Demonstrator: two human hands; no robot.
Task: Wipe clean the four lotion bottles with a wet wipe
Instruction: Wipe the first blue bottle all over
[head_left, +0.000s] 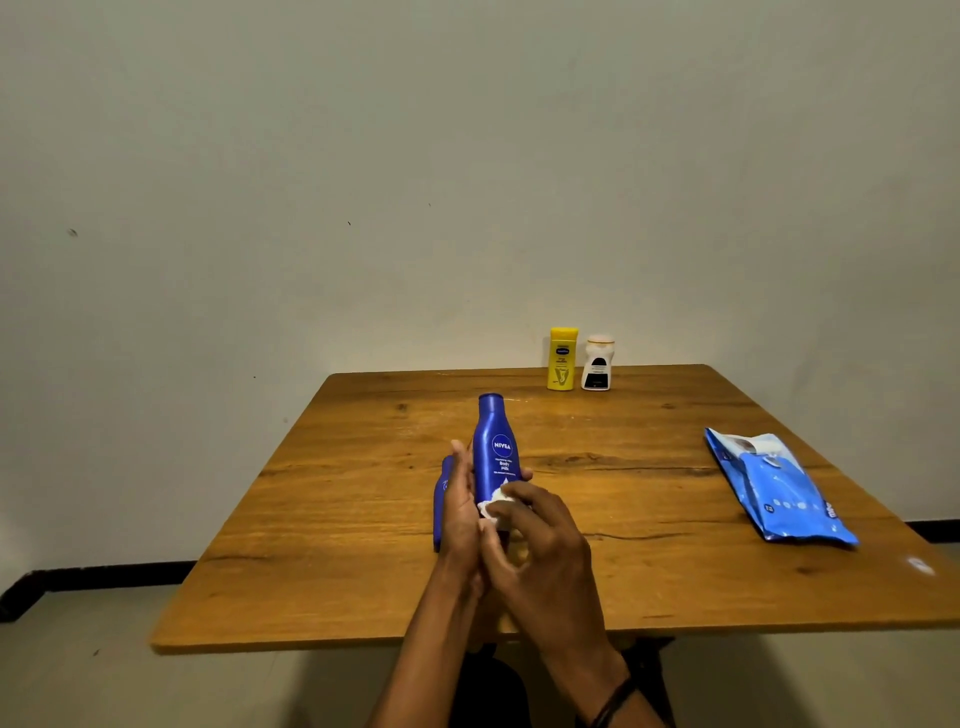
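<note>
Blue lotion bottles, two: one (496, 447) marked NIVEA Body Milk, upright over the table's near middle, gripped round its lower body by the left hand (460, 504), whose fingers curl behind it so that one fingertip shows at the bottle's right edge; the second blue bottle (441, 499) just left of and behind that hand, largely hidden. Yellow lotion bottle (562, 359), one, and white lotion bottle (597, 364) with a dark label, one: standing side by side at the table's far edge, before the wall. Lotion bottles in all: four. Wet wipe (498, 501), one: white, crumpled, pinched in the fingers of the right hand (540, 540) and pressed against the lower front of the held blue bottle. Wipes packet (779, 491), one: blue, lying flat near the table's right edge, well apart from the bottles. Hands, two: close together; a dark band (613, 699) circles the right wrist. Surface: wooden table (623, 545), one, brown, with visible grain and a few dark knots. Room: plain pale wall (363, 182) behind, pale floor (78, 665) below, black skirting strip (104, 577) along the wall's foot.
</note>
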